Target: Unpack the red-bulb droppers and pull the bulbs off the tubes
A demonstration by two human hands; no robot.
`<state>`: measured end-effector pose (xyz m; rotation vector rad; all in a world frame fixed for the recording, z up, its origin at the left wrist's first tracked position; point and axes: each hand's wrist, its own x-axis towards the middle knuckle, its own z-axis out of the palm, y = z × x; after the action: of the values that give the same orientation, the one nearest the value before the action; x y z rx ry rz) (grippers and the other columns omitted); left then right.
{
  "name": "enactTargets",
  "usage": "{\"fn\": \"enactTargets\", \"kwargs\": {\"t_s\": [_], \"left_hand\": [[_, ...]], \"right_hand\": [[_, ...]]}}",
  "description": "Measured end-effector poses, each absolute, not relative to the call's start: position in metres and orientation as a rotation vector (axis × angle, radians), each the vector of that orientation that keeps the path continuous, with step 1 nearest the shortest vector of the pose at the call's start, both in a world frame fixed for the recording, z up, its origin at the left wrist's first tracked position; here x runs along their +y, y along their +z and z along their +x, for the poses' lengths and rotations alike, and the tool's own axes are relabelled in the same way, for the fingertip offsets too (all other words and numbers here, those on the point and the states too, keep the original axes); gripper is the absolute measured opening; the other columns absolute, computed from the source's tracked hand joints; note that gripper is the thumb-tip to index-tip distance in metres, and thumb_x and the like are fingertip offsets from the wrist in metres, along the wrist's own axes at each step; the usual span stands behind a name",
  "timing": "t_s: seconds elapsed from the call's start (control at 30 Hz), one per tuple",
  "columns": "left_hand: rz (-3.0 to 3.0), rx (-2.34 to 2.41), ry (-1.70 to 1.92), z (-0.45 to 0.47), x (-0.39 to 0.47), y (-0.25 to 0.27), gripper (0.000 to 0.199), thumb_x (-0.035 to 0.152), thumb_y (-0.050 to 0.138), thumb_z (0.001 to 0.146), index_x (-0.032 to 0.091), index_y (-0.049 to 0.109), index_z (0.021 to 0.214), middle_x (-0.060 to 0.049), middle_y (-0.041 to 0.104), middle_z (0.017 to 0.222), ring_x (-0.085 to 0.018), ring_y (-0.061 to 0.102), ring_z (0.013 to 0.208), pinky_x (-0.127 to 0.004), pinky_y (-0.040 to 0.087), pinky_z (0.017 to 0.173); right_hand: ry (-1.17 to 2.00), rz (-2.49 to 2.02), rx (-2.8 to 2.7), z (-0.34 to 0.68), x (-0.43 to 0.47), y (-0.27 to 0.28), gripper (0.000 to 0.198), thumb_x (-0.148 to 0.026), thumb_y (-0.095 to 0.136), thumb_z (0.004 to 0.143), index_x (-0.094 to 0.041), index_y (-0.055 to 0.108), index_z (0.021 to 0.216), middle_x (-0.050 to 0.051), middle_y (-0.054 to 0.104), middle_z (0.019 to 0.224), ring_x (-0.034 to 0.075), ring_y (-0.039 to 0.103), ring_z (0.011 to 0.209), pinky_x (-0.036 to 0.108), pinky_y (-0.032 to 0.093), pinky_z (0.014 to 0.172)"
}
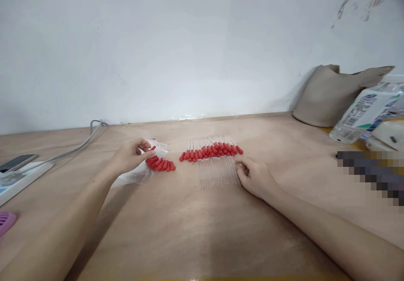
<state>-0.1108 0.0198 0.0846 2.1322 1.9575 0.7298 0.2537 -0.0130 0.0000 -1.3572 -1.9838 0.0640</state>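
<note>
- A loose pile of small red rubbery-looking bulbs is lying left of centre on the table, beside and partly over a clear plastic zip bag.
- The left hand is pinching at a single red bulb just above that pile, thumb and fingers closing around it.
- A dense row of thin clear tubes fitted with red bulbs is lying at centre, bulbs facing the person and tubes pointing toward the wall.
- Just in front of it, a row of bare, thin clear tubes is lying side by side.
- The right hand is resting with curled fingers at the right end of the bare row; whether it is gripping a tube, I cannot tell.
- The step in hand seems to be singling out one bulb while the right hand is attending to a tube.
- The next move is probably calling for a light fingertip grip, the tubes being slender and closely packed.
- Farther out, a beige soft-looking bag and a clear labelled plastic bottle are standing or leaning at right, while a dark phone is lying at left.
</note>
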Motion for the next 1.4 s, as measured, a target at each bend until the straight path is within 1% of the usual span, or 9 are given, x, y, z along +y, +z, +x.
{"fn": "enactTargets", "kwargs": {"t_s": [0.2,0.43,0.63,0.73,0.8,0.87,1.03,1.23,1.4], "left_hand": [[2.233,1.874,0.526,-0.103,0.017,0.085,0.035,0.055,0.057,0.068,0.021,0.058,0.079,0.0,0.063,0.08,-0.012,0.051,0.057,-0.023,0.039,0.052],[2.364,1.923,0.433,-0.1,0.019,0.079,0.036,0.058,0.053,0.069,0.023,0.061,0.073,0.002,0.064,0.076,-0.013,0.052,0.057,-0.023,0.037,0.052],[2.38,2.075,0.642,-0.098,0.015,0.086,0.035,0.054,0.05,0.073,0.021,0.062,0.074,-0.002,0.064,0.085,-0.018,0.053,0.068,-0.026,0.04,0.059],[2.522,1.983,0.767,-0.086,0.012,0.082,0.032,0.049,0.048,0.076,0.02,0.061,0.075,-0.004,0.062,0.086,-0.019,0.055,0.076,-0.028,0.042,0.066],[2.695,1.853,0.71,-0.074,0.012,0.078,0.029,0.045,0.048,0.078,0.02,0.062,0.075,-0.005,0.061,0.085,-0.02,0.054,0.083,-0.031,0.042,0.075],[2.815,1.794,0.527,-0.061,0.015,0.074,0.026,0.041,0.048,0.077,0.02,0.064,0.076,-0.006,0.06,0.085,-0.022,0.054,0.088,-0.034,0.039,0.081],[2.758,1.842,0.109,-0.037,0.033,0.072,0.027,0.043,0.053,0.071,0.023,0.067,0.081,-0.007,0.059,0.094,-0.025,0.053,0.092,-0.04,0.037,0.083],[2.656,1.852,0.106,-0.031,0.049,0.069,0.026,0.045,0.055,0.066,0.023,0.068,0.069,-0.006,0.061,0.092,-0.027,0.056,0.091,-0.039,0.039,0.082],[2.599,1.933,0.181,-0.039,0.044,0.08,0.024,0.041,0.054,0.067,0.022,0.069,0.068,-0.006,0.063,0.094,-0.026,0.058,0.084,-0.036,0.042,0.077]], "right_hand": [[-0.131,-1.509,-1.999,0.251,-0.017,0.002,0.021,-0.018,0.044,0.074,-0.021,0.06,0.089,0.002,0.063,0.078,0.015,0.055,0.067,0.029,0.029,0.066],[-0.172,-1.496,-2.027,0.252,-0.016,0.001,0.019,-0.021,0.044,0.078,-0.021,0.06,0.089,0.002,0.064,0.083,0.017,0.057,0.078,0.03,0.029,0.07],[-0.135,-1.448,-2.029,0.253,-0.017,-0.001,0.018,-0.026,0.046,0.08,-0.021,0.062,0.086,0.003,0.064,0.09,0.019,0.056,0.087,0.033,0.029,0.079],[-0.075,-1.425,-2.012,0.253,-0.016,0.0,0.019,-0.026,0.043,0.082,-0.022,0.06,0.089,0.002,0.065,0.093,0.018,0.056,0.09,0.034,0.029,0.082],[-0.047,-1.432,-2.0,0.254,-0.016,0.001,0.02,-0.026,0.042,0.083,-0.023,0.06,0.09,0.002,0.065,0.093,0.019,0.056,0.09,0.035,0.029,0.082],[-0.037,-1.448,-1.974,0.255,-0.015,0.002,0.021,-0.026,0.04,0.083,-0.023,0.059,0.091,0.002,0.065,0.092,0.019,0.056,0.09,0.036,0.03,0.082],[-0.025,-1.469,-1.931,0.258,-0.014,0.003,0.022,-0.027,0.04,0.083,-0.022,0.061,0.089,0.002,0.066,0.086,0.02,0.056,0.087,0.037,0.031,0.082],[0.022,-1.468,-1.924,0.259,-0.012,0.002,0.025,-0.028,0.038,0.084,-0.021,0.062,0.088,0.004,0.066,0.083,0.021,0.056,0.083,0.038,0.032,0.08],[0.079,-1.478,-1.906,0.259,-0.009,0.002,0.025,-0.028,0.038,0.085,-0.021,0.062,0.087,0.004,0.065,0.082,0.02,0.056,0.083,0.036,0.033,0.078]]}}
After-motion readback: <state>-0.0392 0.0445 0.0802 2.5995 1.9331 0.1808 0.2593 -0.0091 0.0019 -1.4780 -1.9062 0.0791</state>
